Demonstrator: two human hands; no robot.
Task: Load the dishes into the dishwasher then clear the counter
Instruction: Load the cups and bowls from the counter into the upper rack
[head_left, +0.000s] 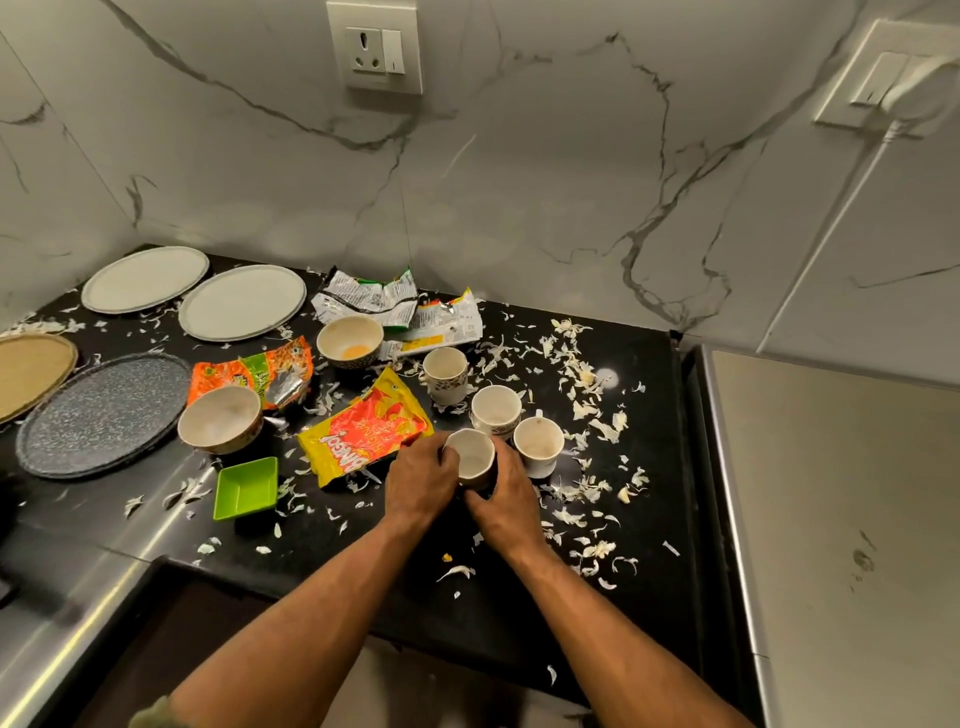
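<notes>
1. cups (496, 408), 3 right of centre, 2 bowls (221, 418) and 4 plates (241, 309) at left all sit on the black counter (649, 374) amid wrappers (363, 426) and peel scraps (582, 410). loading looks barely begun, clearing not started.
2. a 4th cup (470, 460), centre frame: white, empty, upright. left hand (421, 483) and right hand (506, 501) both curl round its sides.

My black bench (660, 457) carries two pale plates (242, 302), a speckled grey plate (104, 413) and a tan plate (31, 371) at the left. It also carries two bowls (220, 418), a green dish (245, 487), three cups (496, 408) close together, torn snack wrappers (363, 434) and papery peelings (576, 364) strewn about.
</notes>
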